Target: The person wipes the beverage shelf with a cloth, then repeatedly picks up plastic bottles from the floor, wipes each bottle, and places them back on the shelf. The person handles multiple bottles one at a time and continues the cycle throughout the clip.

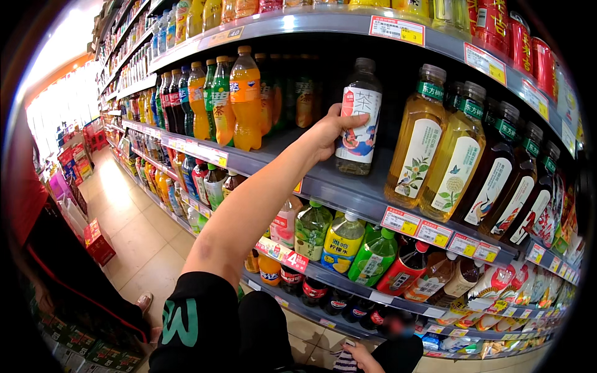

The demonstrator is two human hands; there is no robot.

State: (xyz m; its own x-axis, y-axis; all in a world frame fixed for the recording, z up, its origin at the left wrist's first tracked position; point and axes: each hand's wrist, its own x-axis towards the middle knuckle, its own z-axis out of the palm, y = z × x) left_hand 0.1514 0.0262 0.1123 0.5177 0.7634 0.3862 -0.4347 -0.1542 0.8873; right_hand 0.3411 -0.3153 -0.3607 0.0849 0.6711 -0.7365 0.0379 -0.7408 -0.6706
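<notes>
My left hand (336,133) reaches in from the lower left and is closed around a clear plastic drink bottle (359,116) with a white printed label and a dark cap. The thumb lies across the label; the fingers are mostly hidden behind the bottle. The bottle stands upright over the grey shelf (308,170); whether its base touches cannot be told. To its right are tea bottles with green neck bands (415,135). Orange soda bottles (246,98) stand on the left, with a gap between. My right hand is out of view.
Lower shelves hold more bottles (345,242), with price tags (403,219) along the edges. Cans (519,44) stand above. A person in black trousers (79,265) is at the left. Low at the bottom, another person's hand (361,356) holds striped cloth (345,361). Red boxes (98,242) lie along the aisle.
</notes>
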